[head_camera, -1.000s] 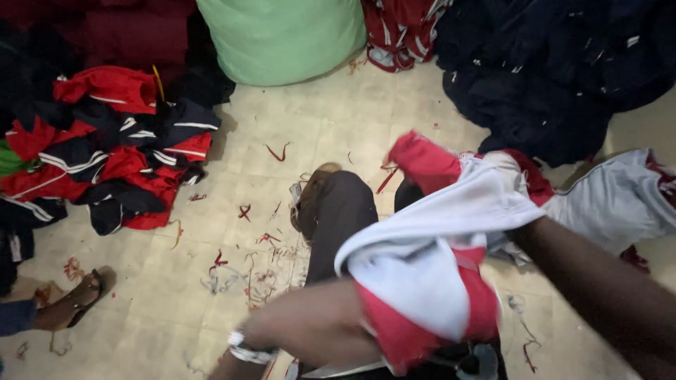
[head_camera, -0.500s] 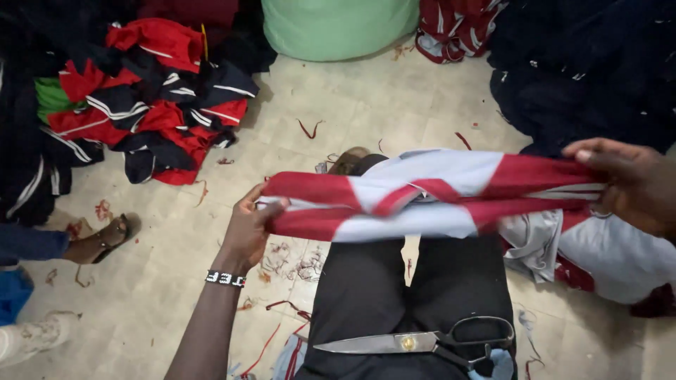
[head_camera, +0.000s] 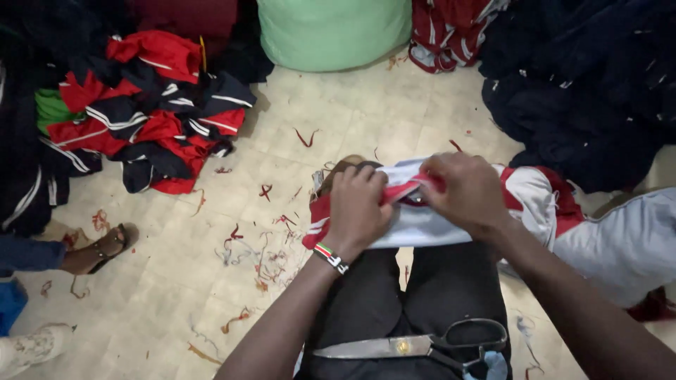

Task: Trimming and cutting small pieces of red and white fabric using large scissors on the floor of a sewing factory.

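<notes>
A red and white garment (head_camera: 422,222) lies bunched across my knees, over black trousers. My left hand (head_camera: 358,207) grips its left part, fingers curled into the cloth, a striped band on the wrist. My right hand (head_camera: 461,193) pinches the cloth just beside it, near a red seam. The two hands almost touch. Large scissors (head_camera: 415,346) with black handles rest on my lap, close to my body and untouched.
A heap of red, navy and white garments (head_camera: 141,105) lies at the left. A green sack (head_camera: 331,32) stands at the back, dark navy clothes (head_camera: 584,91) at the right, pale cloth (head_camera: 620,243) beside my right arm. Another person's sandalled foot (head_camera: 98,250) rests at the left. Thread scraps litter the tiled floor.
The garment was stretched wide between my hands half a second ago. Both hands have since come together at the middle, and the cloth now sits gathered on my knees.
</notes>
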